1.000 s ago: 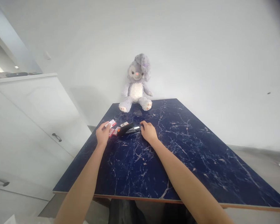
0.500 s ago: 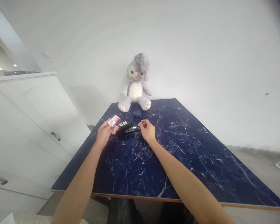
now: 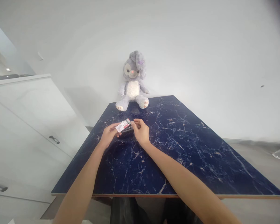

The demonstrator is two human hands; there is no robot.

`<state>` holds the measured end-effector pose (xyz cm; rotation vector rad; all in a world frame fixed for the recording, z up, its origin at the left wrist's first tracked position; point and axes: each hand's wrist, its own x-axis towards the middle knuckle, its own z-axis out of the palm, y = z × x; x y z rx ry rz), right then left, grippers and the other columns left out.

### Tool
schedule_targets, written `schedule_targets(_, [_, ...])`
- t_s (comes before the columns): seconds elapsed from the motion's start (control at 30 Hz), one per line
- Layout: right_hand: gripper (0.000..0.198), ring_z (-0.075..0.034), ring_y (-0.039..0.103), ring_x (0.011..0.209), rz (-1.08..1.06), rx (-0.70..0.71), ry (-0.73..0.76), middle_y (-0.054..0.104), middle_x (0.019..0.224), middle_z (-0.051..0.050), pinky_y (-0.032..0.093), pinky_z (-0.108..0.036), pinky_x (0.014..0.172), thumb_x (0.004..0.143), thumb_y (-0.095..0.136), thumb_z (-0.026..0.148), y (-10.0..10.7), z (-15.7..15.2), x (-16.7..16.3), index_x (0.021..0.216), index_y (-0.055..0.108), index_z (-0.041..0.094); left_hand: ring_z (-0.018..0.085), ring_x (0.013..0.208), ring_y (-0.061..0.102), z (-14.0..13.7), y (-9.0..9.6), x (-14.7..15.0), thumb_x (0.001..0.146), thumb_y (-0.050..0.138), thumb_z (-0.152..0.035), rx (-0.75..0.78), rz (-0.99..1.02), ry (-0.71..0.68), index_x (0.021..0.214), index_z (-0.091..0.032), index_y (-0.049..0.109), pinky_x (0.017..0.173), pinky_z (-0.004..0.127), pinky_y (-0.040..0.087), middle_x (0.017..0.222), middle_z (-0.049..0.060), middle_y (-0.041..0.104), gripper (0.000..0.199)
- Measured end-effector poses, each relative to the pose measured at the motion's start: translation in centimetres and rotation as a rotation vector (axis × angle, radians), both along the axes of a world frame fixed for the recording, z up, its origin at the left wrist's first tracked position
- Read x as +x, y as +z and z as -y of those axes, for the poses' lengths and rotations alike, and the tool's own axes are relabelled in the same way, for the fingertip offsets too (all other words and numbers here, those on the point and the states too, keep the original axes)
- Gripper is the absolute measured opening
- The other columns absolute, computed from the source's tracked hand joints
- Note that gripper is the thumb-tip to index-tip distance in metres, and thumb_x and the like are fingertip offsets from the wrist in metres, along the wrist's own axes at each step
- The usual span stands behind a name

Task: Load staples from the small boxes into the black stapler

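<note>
Compared with half a second ago, the small red-and-white box (image 3: 122, 125) has travelled right: it was at the left end of the black stapler-like tool (image 3: 128, 133), well apart from the right hand (image 3: 141, 132), and now it is held above that tool and meets the right hand's fingertips. The left hand (image 3: 109, 134) has shifted right along with it, and the gap between the two hands has narrowed. The left hand and the box now cover the spot where other small boxes showed beside the tool.

The left hand pinches the box by its left end, thumb and fingers closed on it, with the printed face turned up and the box tilted so that its right end points away to the far side. The right hand has its thumb and forefinger brought together around a small pale piece at the box's right end; whether this is a flap or a separate item, I cannot tell. The tool lies on the dark blue marbled bench (image 3: 189, 155), partly hidden beneath the box and between the hands.

At the far edge of the bench sits a lilac plush rabbit (image 3: 133, 90) against the wall (image 3: 200, 62); a white cabinet (image 3: 30, 124) stands to the left.
</note>
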<state>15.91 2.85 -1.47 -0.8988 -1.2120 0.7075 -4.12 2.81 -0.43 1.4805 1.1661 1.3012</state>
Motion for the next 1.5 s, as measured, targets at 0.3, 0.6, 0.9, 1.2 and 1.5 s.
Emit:
schedule_targets(0.3, [0.031, -0.018, 0.067, 0.075, -0.032, -0.098, 0.133, 0.075, 0.092, -0.004, 0.053, -0.029, 0.070, 0.081, 0.068, 0.048, -1.1, -1.0, 0.2, 0.095, 0.070, 0.021, 0.016, 0.068, 0.065, 0.6, 0.1, 0.7, 0.077, 0.078, -0.038, -0.108, 0.086, -0.123, 0.115, -0.018, 0.072, 0.057, 0.026, 0.048, 0.099, 0.009, 0.073, 0.043])
schedule_targets(0.6, [0.032, -0.018, 0.066, 0.073, -0.143, -0.141, 0.195, 0.075, 0.089, -0.004, 0.053, -0.030, 0.072, 0.081, 0.068, 0.049, -1.6, -1.4, 0.2, 0.094, 0.074, 0.021, 0.019, 0.079, 0.066, 0.7, 0.2, 0.5, 0.081, 0.074, -0.035, -0.194, 0.298, -0.266, 0.122, -0.016, 0.071, 0.071, 0.031, 0.051, 0.113, 0.014, 0.071, 0.045])
schedule_targets(0.9, [0.030, -0.015, 0.064, 0.070, -0.304, -0.205, 0.288, 0.071, 0.083, -0.002, 0.055, -0.028, 0.068, 0.072, 0.076, 0.046, -1.5, -1.8, 0.1, 0.085, 0.067, 0.020, 0.015, 0.079, 0.064, 0.6, -0.6, 0.5, 0.078, 0.079, -0.027, -0.155, 0.168, -0.234, 0.120, -0.021, 0.069, 0.074, 0.031, 0.051, 0.112, 0.008, 0.068, 0.044])
schedule_targets(1.2, [0.034, -0.020, 0.071, 0.083, -0.288, -0.160, 0.225, 0.074, 0.091, -0.006, 0.059, -0.034, 0.078, 0.074, 0.073, 0.046, -1.7, -2.1, 0.3, 0.092, 0.064, 0.019, 0.018, 0.084, 0.068, 0.6, -1.3, 1.7, 0.078, 0.080, -0.031, -0.130, 0.167, -0.205, 0.121, -0.020, 0.067, 0.079, 0.034, 0.055, 0.113, 0.009, 0.069, 0.046])
schedule_targets(1.5, [0.033, -0.019, 0.072, 0.080, -0.314, -0.208, 0.299, 0.075, 0.092, -0.006, 0.059, -0.036, 0.083, 0.081, 0.066, 0.046, -2.2, -2.1, 0.1, 0.097, 0.065, 0.017, 0.021, 0.086, 0.072, 1.0, -0.6, 2.0, 0.076, 0.081, -0.031, -0.155, 0.158, -0.202, 0.118, -0.019, 0.065, 0.080, 0.037, 0.058, 0.114, 0.010, 0.070, 0.047])
